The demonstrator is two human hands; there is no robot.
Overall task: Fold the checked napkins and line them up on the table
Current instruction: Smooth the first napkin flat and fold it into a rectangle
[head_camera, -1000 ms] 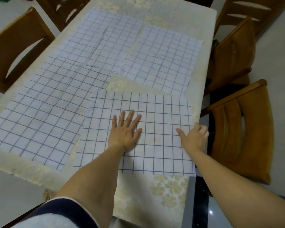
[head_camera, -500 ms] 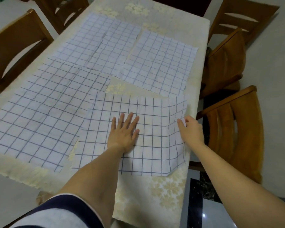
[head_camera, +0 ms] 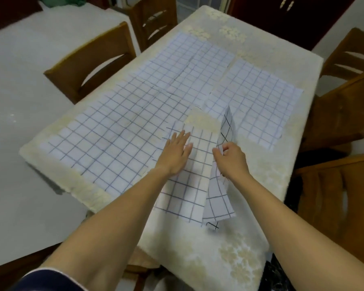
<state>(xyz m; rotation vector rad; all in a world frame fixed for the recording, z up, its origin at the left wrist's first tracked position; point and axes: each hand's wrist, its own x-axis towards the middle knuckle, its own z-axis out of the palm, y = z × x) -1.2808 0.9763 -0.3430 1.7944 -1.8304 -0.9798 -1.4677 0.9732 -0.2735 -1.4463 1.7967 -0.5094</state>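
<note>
Folding is under way on the near napkin (head_camera: 187,190), low on the worktop (head_camera: 261,185). Left hand (head_camera: 177,154) lies flat on it, grip open, holding nothing. Right hand (head_camera: 231,158) pinches its raised right edge. Next, I think, that edge must go over leftward, corners matching.

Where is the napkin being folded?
Head view: folding napkin lies near-right on the table, beside the large left napkin; left hand flat on it, right hand pinching its lifted right edge.

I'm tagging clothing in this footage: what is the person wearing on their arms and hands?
Left hand and right hand are bare: no gloves, rings or watch visible. Forearms uncovered. A dark navy sleeve with thin white trim shows on the left upper arm.
</note>
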